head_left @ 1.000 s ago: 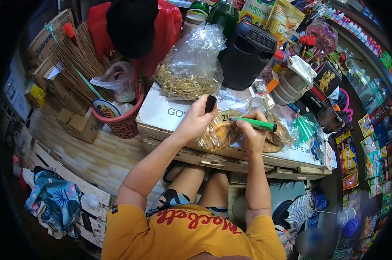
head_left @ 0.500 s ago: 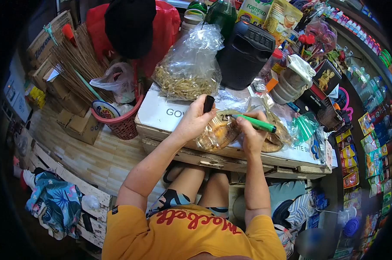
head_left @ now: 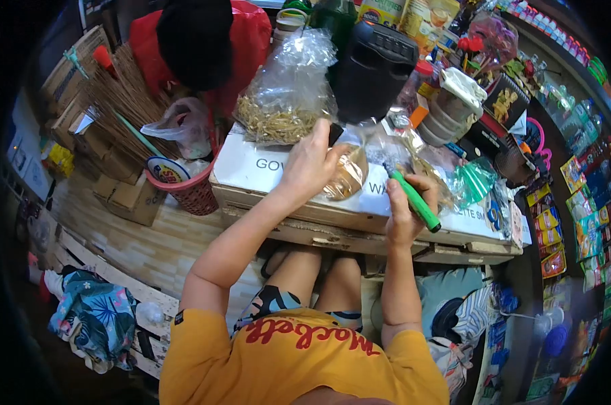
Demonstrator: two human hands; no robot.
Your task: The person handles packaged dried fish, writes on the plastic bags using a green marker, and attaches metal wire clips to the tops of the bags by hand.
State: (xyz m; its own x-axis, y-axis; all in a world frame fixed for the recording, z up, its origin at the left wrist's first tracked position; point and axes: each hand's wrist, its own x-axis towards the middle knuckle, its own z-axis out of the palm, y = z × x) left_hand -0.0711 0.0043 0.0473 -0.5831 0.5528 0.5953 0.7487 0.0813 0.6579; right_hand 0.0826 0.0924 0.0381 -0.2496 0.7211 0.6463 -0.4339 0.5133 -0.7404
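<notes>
1. Green and slim, the marker (head_left: 417, 200) sits clamped in the person's right hand (head_left: 404, 219), thumb on one side, fingers on the other.
2. Its long axis runs aslant: the tip points leftward and away from the person, the blunt end back past the right side of that hand.
3. The clear packet (head_left: 350, 177), brown inside, lies left of the right hand and slightly farther out, apart from the tip.
4. The left hand (head_left: 310, 167) is nearer, touching the packet's left edge and closed on a black cap (head_left: 335, 133); whether it also pinches the film, one cannot tell.
5. Beyond the left hand stands a bag (head_left: 271, 115) of dry, thin pieces; right of the right hand lies green plastic (head_left: 476, 178).
</notes>
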